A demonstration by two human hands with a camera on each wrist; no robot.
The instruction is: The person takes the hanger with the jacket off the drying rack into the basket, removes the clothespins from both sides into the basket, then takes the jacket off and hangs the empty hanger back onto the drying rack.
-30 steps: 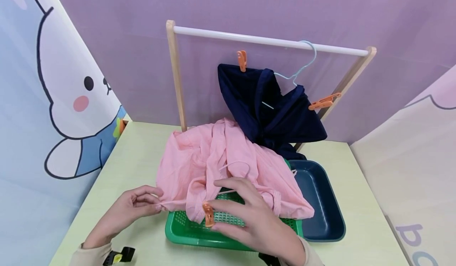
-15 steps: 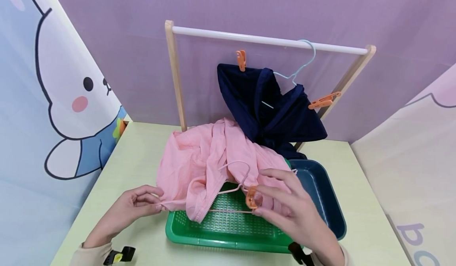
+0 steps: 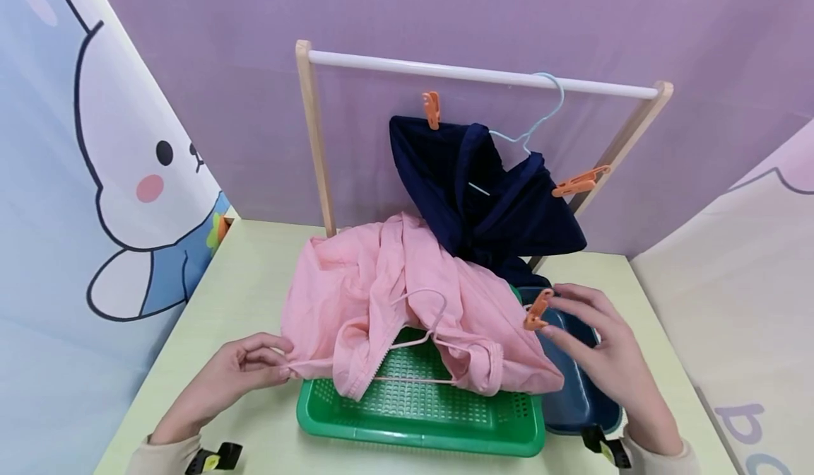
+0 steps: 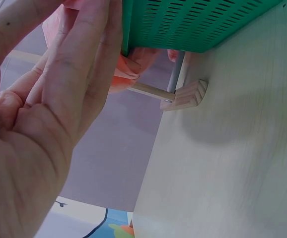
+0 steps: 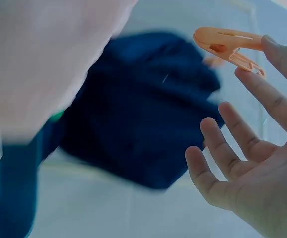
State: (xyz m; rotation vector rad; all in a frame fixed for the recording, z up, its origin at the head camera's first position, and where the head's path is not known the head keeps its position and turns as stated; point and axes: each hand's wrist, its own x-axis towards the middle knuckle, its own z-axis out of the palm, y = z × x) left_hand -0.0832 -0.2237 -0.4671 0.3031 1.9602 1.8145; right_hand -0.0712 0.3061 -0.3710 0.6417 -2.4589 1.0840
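A pink zip-up garment [image 3: 356,270] lies spread over a green basket [image 3: 420,438], with a pink hanger [image 3: 413,380] inside its neck opening. My left hand [image 3: 237,377] pinches the garment's left end between thumb and forefinger; in the left wrist view the fingers [image 4: 79,64] hide most of that grip. My right hand [image 3: 607,348] holds an orange clothespin [image 3: 537,311] by its handles, between thumb and forefinger, near the garment's right side. The right wrist view shows the clothespin [image 5: 223,39] from close by, the other fingers spread apart.
Behind stands a rack with a white rail [image 3: 407,67] and wooden legs. A navy garment [image 3: 426,171] hangs there on a light blue hanger [image 3: 547,116], with orange clothespins [image 3: 432,110] on both shoulders. A dark blue basin [image 3: 575,397] sits right of the basket.
My right hand has carried the clothespin rightward, from over the front of the basket to beside the garment's right end. My left hand keeps its grip in the same place.
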